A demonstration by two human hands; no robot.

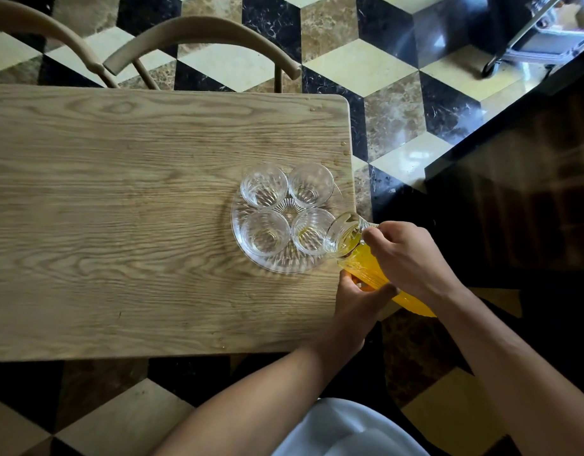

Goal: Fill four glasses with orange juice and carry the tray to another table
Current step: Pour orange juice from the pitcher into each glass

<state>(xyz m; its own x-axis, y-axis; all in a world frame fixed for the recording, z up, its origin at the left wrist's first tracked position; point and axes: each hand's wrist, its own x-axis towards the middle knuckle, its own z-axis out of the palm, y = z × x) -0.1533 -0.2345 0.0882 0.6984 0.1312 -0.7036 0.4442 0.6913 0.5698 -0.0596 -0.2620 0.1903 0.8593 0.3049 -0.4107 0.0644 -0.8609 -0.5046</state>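
A round clear glass tray sits near the right end of the wooden table. On it stand several clear glasses: far left, far right, near left and near right. All look empty, though the near right one shows a faint yellow tint at its bottom. A glass jug of orange juice is tilted, its mouth over the near right glass. My right hand grips the jug from above at its neck. My left hand supports the jug from below.
Two curved wooden chair backs stand at the table's far side. A few droplets lie near the table's far right corner. A dark counter runs along the right, and a wheeled metal cart stands at top right on the tiled floor.
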